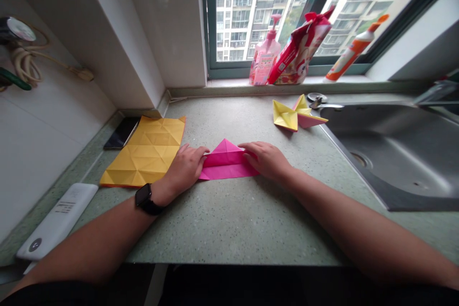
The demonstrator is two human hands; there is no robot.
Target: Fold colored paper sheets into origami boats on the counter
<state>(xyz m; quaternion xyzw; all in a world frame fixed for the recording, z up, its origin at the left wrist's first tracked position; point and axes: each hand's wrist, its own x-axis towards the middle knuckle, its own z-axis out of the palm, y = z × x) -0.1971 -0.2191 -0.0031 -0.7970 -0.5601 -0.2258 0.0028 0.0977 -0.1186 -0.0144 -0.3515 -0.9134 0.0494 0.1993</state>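
Observation:
A sheet of pink origami paper (228, 165) lies on the counter in front of me, folded into a band with a triangular peak at its far side. My left hand (185, 166) grips the band's left end between thumb and fingers; a black watch (144, 196) is on that wrist. At the right end, my right hand (267, 158) has its fingers curled over the paper, hiding that corner. Close to the left hand lies a yellow creased sheet (143, 153) with triangular fold lines. Farther back on the right stands a folded yellow and pink paper piece (298, 114).
A steel sink (385, 148) borders the counter (229, 229) on the right. A phone (122, 133) sits partly under the yellow sheet, with a white device (59, 220) nearer me. On the sill are a pink pump bottle (264, 60), a red bag (301, 50) and an orange-white bottle (353, 52).

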